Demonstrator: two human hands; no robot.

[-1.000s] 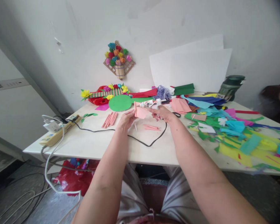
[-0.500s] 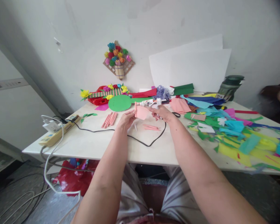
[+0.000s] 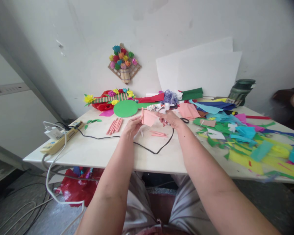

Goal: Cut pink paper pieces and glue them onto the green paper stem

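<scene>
My left hand [image 3: 134, 124] is closed on a pink paper piece [image 3: 150, 118], one edge of which is rolled into an upright tube. Wrapped in my right hand [image 3: 170, 118] is a white hot glue gun [image 3: 167, 106], its whitish, smeared nozzle pointing left behind the paper. A black cord [image 3: 156, 152] loops across the table below it. Left of my hands lies a group of rolled pink paper sticks [image 3: 114, 126]. A few thinner pink sticks [image 3: 158, 133] rest between my forearms. Flat pink sheets [image 3: 188, 111] are stacked beyond my right hand.
A green paddle-shaped board [image 3: 125, 108] lies behind my left hand. Colourful paper scraps [image 3: 254, 143] cover the right side, with a dark green bottle [image 3: 241, 92] behind. Scissors' black handle [image 3: 185, 120] shows near my right wrist. A power strip [image 3: 61, 138] sits on the left edge.
Hardly anything differs. The view has shifted very slightly; both hands keep their hold on the pink paper and the glue gun.
</scene>
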